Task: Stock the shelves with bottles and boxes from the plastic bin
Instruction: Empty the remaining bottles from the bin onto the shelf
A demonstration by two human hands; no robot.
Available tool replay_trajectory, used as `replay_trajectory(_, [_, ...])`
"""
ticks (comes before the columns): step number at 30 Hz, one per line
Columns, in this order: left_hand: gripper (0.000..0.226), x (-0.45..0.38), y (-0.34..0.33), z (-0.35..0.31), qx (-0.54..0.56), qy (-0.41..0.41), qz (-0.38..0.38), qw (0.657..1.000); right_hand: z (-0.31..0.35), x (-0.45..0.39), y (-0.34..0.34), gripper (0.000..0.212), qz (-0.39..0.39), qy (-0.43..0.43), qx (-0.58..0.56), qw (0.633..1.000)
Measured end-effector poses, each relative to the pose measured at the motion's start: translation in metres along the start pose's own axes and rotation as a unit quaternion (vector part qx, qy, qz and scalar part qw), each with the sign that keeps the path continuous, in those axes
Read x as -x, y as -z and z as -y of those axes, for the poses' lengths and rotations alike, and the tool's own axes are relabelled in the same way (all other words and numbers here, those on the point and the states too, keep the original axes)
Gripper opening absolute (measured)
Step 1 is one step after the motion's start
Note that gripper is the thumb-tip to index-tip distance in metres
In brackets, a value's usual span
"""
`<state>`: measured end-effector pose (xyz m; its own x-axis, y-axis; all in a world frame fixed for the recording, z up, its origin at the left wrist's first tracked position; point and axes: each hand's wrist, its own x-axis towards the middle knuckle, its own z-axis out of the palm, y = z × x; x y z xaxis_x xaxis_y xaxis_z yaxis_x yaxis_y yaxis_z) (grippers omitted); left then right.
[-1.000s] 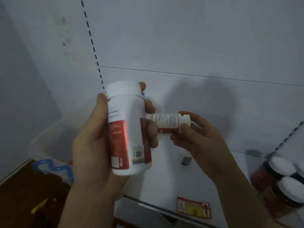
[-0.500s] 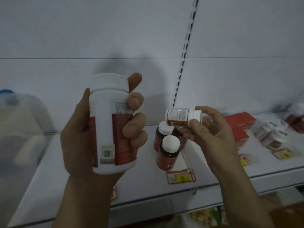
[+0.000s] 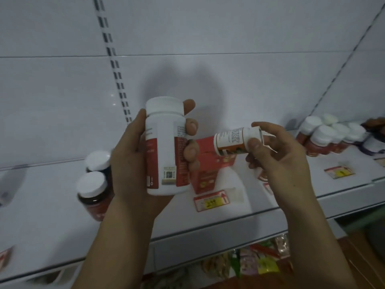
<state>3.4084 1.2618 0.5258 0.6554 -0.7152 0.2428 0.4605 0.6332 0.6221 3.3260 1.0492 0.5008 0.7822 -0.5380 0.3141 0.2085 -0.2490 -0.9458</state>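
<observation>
My left hand (image 3: 133, 163) grips the big white bottle (image 3: 164, 149) upright, fingers (image 3: 190, 151) clamped round it; my right hand (image 3: 277, 155) pinches the small bottle (image 3: 231, 140) sideways above the white shelf (image 3: 239, 217), near red boxes (image 3: 208, 172).

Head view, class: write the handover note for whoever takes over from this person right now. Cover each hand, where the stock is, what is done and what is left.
Left hand: grips the large white bottle, upright, above the shelf.
Right hand: pinches the small white bottle, tipped on its side.
Done: two dark jars, red boxes and a cluster of white-capped bottles stand on the shelf.
Left: both held bottles are not yet placed. The plastic bin is not in view, so remaining stock is unknown.
</observation>
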Motion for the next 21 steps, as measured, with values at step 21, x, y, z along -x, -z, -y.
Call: replay_trajectory(21, [0.058,-0.086,-0.036,0.113,-0.040,0.084,-0.076,0.993,-0.049,-0.017,0.144,0.032,-0.093,0.027,0.183,0.978])
